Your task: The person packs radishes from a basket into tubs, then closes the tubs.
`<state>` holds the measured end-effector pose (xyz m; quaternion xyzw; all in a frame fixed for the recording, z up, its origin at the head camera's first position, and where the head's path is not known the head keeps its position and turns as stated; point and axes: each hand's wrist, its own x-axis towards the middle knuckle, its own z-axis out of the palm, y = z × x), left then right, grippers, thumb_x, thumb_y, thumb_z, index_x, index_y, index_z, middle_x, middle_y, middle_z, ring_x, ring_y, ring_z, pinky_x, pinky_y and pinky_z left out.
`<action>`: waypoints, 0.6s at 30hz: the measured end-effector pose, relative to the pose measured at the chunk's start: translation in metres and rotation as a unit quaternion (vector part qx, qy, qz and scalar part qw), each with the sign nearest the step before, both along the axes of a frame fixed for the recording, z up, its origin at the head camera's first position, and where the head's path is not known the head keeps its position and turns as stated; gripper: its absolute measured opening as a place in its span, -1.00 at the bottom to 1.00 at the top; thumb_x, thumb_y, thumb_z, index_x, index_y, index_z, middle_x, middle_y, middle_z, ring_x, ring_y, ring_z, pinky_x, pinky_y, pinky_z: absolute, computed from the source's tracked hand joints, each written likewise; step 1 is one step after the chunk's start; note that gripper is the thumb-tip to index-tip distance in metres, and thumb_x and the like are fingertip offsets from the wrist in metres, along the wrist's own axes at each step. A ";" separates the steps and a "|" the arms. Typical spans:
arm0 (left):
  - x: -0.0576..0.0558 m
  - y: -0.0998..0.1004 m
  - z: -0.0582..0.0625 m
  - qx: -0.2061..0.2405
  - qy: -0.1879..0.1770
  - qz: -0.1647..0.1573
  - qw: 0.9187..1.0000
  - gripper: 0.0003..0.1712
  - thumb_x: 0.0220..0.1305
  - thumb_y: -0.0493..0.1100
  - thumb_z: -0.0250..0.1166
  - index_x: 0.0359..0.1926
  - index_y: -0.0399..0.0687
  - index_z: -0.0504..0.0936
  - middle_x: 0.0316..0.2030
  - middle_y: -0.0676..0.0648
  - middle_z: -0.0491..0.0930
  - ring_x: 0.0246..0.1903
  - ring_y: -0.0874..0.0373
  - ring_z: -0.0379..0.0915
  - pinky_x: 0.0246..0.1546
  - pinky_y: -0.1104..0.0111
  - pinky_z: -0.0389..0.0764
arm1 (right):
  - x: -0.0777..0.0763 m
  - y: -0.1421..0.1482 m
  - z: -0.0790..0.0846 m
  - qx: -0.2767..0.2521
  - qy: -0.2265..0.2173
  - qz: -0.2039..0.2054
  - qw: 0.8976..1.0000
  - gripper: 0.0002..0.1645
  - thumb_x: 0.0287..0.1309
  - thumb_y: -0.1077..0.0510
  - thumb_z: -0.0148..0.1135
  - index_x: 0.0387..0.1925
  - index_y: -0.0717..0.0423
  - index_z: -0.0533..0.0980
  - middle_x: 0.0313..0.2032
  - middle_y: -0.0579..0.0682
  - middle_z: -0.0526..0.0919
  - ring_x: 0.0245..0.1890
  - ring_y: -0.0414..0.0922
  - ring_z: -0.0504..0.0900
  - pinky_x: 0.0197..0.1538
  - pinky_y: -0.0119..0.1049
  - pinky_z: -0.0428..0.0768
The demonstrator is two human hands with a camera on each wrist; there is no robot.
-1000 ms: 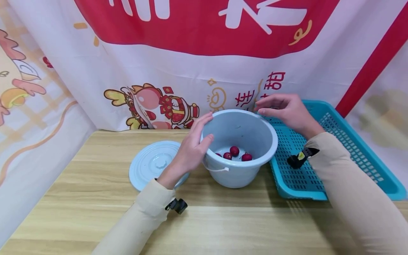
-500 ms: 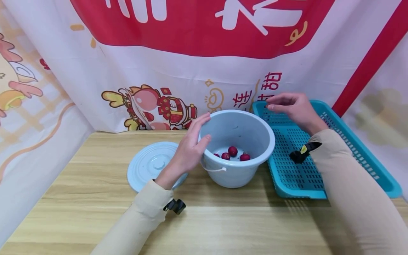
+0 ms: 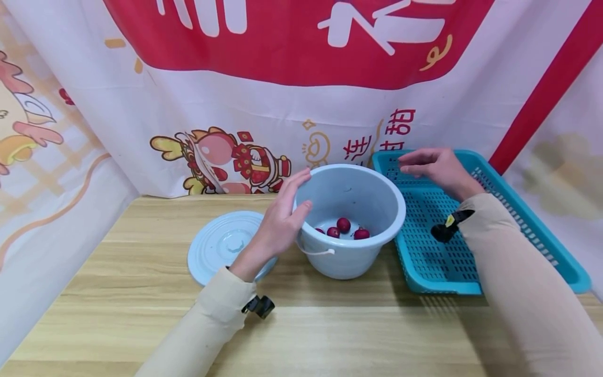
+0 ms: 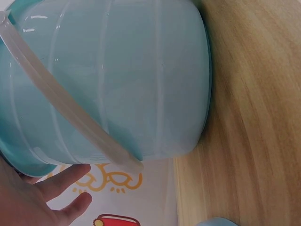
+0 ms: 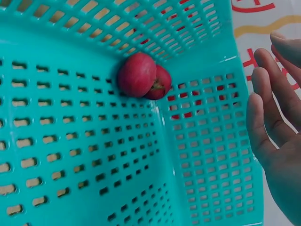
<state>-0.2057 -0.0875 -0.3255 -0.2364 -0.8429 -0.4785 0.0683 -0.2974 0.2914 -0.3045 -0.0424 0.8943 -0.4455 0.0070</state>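
Observation:
A pale blue bucket [image 3: 348, 262] with a white handle stands upright mid-table, several small round dark-red fruits [image 3: 343, 225] on its bottom. At the bucket's left rim is my left hand [image 3: 281, 217], fingers extended along the outside and thumb near the rim. My right hand [image 3: 440, 167] hovers over the far left part of a teal slotted basket [image 3: 426, 285], its fingers loosely bent and nothing visible between them. In the right wrist view, two dark-red fruits [image 5: 137, 74] lie together in a corner of the basket, apart from the right hand; the exact kind is unclear.
A round pale blue lid [image 3: 219, 238] lies flat on the wooden table [image 3: 118, 314], left of the bucket and partly behind my left forearm. The basket sits close to the bucket's right side. A printed cloth [image 3: 235, 104] hangs behind the table.
My right hand has drawn slightly to the right, away from the bucket's rim and over the basket. The left hand stays at the bucket. The whole head view has shifted slightly.

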 end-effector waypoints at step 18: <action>0.000 0.001 -0.001 -0.003 0.000 0.002 1.000 -0.29 0.56 0.05 -0.03 0.65 0.08 0.19 0.67 0.17 0.09 0.67 0.12 0.01 0.62 -0.13 0.21 | -0.015 0.018 -0.032 0.050 -0.141 0.061 0.987 -0.43 0.42 -0.02 0.37 0.35 0.10 0.58 0.25 0.13 0.71 0.16 0.10 0.57 0.16 -0.05 0.68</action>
